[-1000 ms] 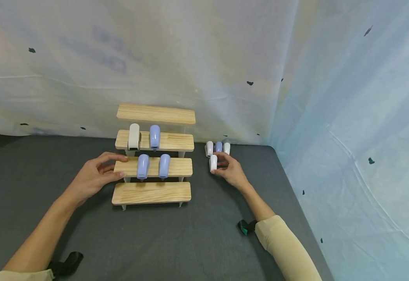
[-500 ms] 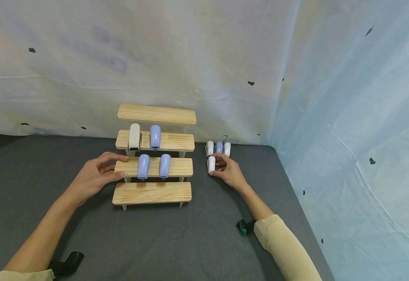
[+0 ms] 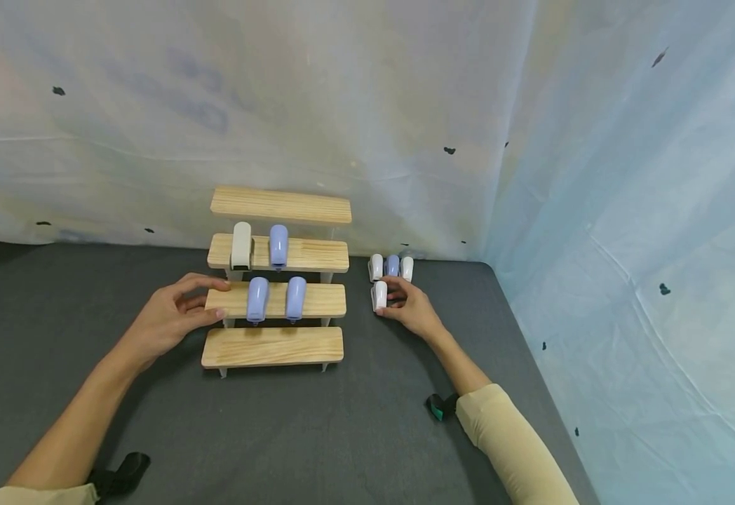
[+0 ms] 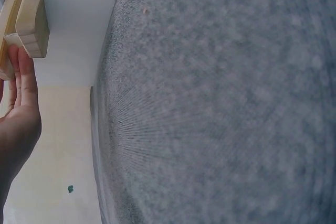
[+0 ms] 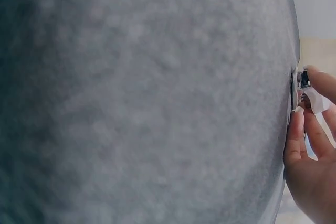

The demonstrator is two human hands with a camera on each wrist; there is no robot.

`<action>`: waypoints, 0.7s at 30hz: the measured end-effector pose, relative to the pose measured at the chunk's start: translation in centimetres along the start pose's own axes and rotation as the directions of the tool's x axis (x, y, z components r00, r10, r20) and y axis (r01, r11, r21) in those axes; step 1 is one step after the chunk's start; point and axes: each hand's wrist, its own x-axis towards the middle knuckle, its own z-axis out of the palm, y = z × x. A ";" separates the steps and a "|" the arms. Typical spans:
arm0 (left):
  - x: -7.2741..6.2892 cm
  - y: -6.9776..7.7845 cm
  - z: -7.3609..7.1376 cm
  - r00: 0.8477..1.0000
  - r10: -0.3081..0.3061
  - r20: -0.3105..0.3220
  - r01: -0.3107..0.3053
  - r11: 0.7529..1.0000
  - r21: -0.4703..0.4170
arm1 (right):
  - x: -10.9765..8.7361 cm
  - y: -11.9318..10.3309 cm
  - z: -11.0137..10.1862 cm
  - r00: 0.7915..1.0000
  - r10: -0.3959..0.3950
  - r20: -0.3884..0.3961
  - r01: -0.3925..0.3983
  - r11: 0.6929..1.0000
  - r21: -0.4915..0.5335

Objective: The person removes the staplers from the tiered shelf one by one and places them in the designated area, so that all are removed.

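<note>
My left hand (image 3: 164,319) grips the left end of the second-lowest board of a stepped wooden display rack (image 3: 273,347); in the left wrist view, fingers (image 4: 27,80) reach up to the board ends. At the right, my right hand (image 3: 413,307) pinches a small white stapler (image 3: 379,297) low over the dark cloth. Just behind it stand a white stapler (image 3: 376,267), a lavender stapler (image 3: 392,265) and another white stapler (image 3: 407,268) in a row. Two lavender staplers, left (image 3: 257,299) and right (image 3: 295,299), sit on the board my left hand holds.
One board higher are a cream stapler (image 3: 241,245) and a lavender stapler (image 3: 278,245). The rack's top board (image 3: 281,205) and bottom board bear nothing. Pale sheeting (image 3: 374,105) hangs behind the dark cloth-covered table (image 3: 279,435) and along its right side (image 3: 645,231).
My right hand has shifted the white stapler slightly left and toward me, then held it nearly still. My left hand stays on the rack.
</note>
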 end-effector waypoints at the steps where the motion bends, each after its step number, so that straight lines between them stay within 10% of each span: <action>1: 0.0 0.0 0.0 1.000 0.001 0.000 -0.001 1.000 0.000 | 0.0 0.0 -0.1 1.000 0.001 -0.001 -0.001 1.000 0.003; 21: 0.0 0.1 0.1 1.000 0.005 0.007 -0.005 1.000 -0.028 | -0.2 -1.6 -1.7 0.984 -0.119 -0.133 0.132 0.987 0.093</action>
